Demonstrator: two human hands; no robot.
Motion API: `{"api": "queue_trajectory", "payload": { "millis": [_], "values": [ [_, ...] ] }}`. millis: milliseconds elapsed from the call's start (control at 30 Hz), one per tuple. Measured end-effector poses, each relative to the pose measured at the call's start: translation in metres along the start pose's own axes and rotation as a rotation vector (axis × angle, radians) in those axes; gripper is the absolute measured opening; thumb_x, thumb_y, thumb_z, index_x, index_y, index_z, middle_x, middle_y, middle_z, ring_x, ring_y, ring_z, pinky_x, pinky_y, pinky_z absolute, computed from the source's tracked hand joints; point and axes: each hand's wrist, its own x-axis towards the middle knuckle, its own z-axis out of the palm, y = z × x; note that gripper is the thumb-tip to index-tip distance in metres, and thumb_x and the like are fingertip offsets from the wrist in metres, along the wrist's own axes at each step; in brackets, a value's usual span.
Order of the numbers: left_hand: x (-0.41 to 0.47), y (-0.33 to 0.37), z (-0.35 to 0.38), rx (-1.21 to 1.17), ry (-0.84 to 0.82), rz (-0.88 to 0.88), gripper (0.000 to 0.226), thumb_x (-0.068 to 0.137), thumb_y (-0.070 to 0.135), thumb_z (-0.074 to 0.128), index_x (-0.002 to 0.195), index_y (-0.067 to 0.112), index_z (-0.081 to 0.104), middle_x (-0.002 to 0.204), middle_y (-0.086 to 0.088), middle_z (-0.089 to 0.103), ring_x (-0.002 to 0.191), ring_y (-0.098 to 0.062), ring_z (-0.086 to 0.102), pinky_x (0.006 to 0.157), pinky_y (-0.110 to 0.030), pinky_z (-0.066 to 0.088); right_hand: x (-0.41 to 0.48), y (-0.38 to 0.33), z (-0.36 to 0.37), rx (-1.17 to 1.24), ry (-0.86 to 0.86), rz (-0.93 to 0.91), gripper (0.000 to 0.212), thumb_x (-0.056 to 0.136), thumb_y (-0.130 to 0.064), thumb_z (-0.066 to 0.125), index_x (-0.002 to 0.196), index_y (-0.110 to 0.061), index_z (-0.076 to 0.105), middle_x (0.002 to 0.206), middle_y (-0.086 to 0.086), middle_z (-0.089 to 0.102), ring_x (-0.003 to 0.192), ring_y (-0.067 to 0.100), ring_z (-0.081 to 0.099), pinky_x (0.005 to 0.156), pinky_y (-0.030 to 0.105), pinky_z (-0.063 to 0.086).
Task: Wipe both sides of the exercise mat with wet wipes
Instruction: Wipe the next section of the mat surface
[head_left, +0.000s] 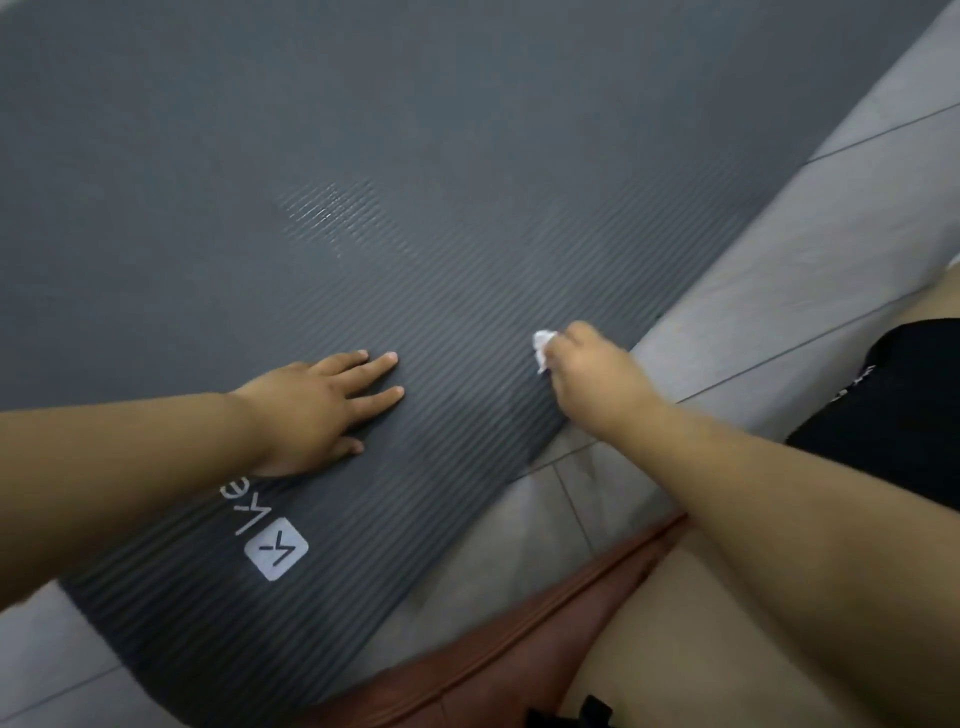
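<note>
A dark grey ribbed exercise mat (415, 182) lies flat on the floor and fills most of the view; a white logo is printed near its lower left end. My left hand (311, 405) rests flat on the mat with fingers straight and spread, just above the logo. My right hand (592, 374) grips a crumpled white wet wipe (543, 348) and holds it against the mat close to the mat's right edge. A damp, shiny patch shows on the mat beyond my hands.
Light grey floor tiles (779, 260) run along the mat's right side and under its lower left corner. A reddish-brown seat edge (545, 618) sits at the bottom. My bare thigh and black shorts (893, 405) are at the right.
</note>
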Motion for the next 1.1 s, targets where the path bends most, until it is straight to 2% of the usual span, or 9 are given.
{"api": "queue_trajectory", "payload": {
  "millis": [100, 367, 600, 667, 800, 867, 933, 1033, 1100],
  "values": [
    [0.001, -0.003, 0.000, 0.051, -0.030, 0.037, 0.067, 0.097, 0.053, 0.024, 0.146, 0.033, -0.017, 0.151, 0.002, -0.033, 0.144, -0.019, -0.016, 0.116, -0.033, 0.014, 0.004, 0.022, -0.003, 0.036, 0.056, 0.369, 0.034, 0.093, -0.006, 0.044, 0.127, -0.005, 0.050, 0.121, 0.017, 0.047, 0.096, 0.035, 0.055, 0.072, 0.031, 0.037],
    [0.005, -0.020, -0.024, 0.138, -0.205, 0.143, 0.070, 0.096, 0.053, 0.032, 0.148, 0.032, -0.010, 0.151, 0.004, -0.032, 0.145, -0.020, -0.013, 0.118, -0.035, 0.011, -0.027, -0.037, 0.015, 0.088, -0.157, -0.432, 0.025, 0.070, -0.010, 0.075, 0.092, -0.006, 0.066, 0.079, 0.010, 0.056, 0.052, 0.027, 0.057, 0.038, 0.023, 0.037],
    [0.009, -0.046, -0.053, 0.241, -0.193, 0.180, 0.071, 0.097, 0.050, 0.033, 0.147, 0.034, -0.014, 0.153, 0.005, -0.027, 0.145, -0.020, -0.009, 0.118, -0.036, 0.014, 0.022, 0.028, 0.001, 0.096, 0.206, 0.518, 0.035, 0.092, -0.006, 0.046, 0.126, -0.007, 0.054, 0.117, 0.016, 0.047, 0.100, 0.035, 0.054, 0.081, 0.035, 0.042],
    [0.014, -0.051, -0.053, 0.245, -0.088, 0.166, 0.071, 0.096, 0.053, 0.031, 0.147, 0.033, -0.014, 0.154, 0.004, -0.026, 0.145, -0.019, -0.008, 0.118, -0.035, 0.014, 0.014, -0.003, 0.016, 0.141, 0.177, 0.338, 0.034, 0.091, -0.007, 0.048, 0.125, -0.007, 0.054, 0.115, 0.017, 0.050, 0.097, 0.035, 0.056, 0.083, 0.039, 0.045],
    [0.023, -0.054, -0.025, 0.116, 0.085, 0.061, 0.073, 0.095, 0.051, 0.038, 0.150, 0.025, -0.002, 0.155, -0.002, -0.018, 0.146, -0.026, 0.000, 0.114, -0.039, 0.025, -0.011, -0.068, 0.028, 0.185, -0.114, -0.427, 0.017, 0.082, -0.010, 0.060, 0.097, -0.006, 0.065, 0.084, 0.012, 0.057, 0.057, 0.029, 0.058, 0.043, 0.031, 0.046],
    [0.023, -0.056, -0.008, 0.081, 0.213, 0.085, 0.082, 0.081, 0.042, 0.066, 0.146, 0.012, 0.027, 0.154, -0.015, 0.016, 0.136, -0.039, 0.031, 0.096, -0.047, 0.047, 0.002, -0.057, 0.023, 0.065, -0.191, -0.567, 0.020, 0.089, -0.019, 0.048, 0.092, -0.006, 0.063, 0.081, 0.013, 0.058, 0.056, 0.030, 0.058, 0.042, 0.032, 0.043],
    [0.021, -0.058, -0.001, 0.051, 0.310, 0.086, 0.082, 0.072, 0.039, 0.074, 0.140, 0.010, 0.039, 0.147, -0.019, 0.034, 0.127, -0.041, 0.045, 0.088, -0.049, 0.052, 0.031, -0.029, 0.014, 0.005, 0.020, -0.349, 0.019, 0.091, -0.017, 0.046, 0.100, -0.007, 0.059, 0.086, 0.017, 0.059, 0.061, 0.033, 0.059, 0.047, 0.036, 0.048],
    [0.022, -0.057, 0.006, 0.105, 0.273, 0.079, 0.072, 0.096, 0.049, 0.034, 0.139, 0.025, -0.020, 0.146, -0.002, -0.028, 0.145, -0.027, -0.004, 0.118, -0.036, 0.016, 0.067, 0.016, -0.002, 0.036, 0.226, 0.365, 0.030, 0.094, -0.013, 0.043, 0.121, -0.004, 0.054, 0.114, 0.021, 0.052, 0.092, 0.039, 0.056, 0.076, 0.042, 0.047],
    [0.024, -0.055, 0.006, 0.085, 0.288, 0.063, 0.066, 0.098, 0.050, 0.023, 0.131, 0.028, -0.030, 0.138, 0.004, -0.038, 0.144, -0.022, -0.016, 0.118, -0.032, 0.004, 0.071, 0.005, 0.002, 0.089, 0.210, 0.555, 0.037, 0.095, -0.013, 0.042, 0.132, -0.006, 0.048, 0.120, 0.021, 0.048, 0.096, 0.039, 0.055, 0.080, 0.040, 0.043]
  ]
}}
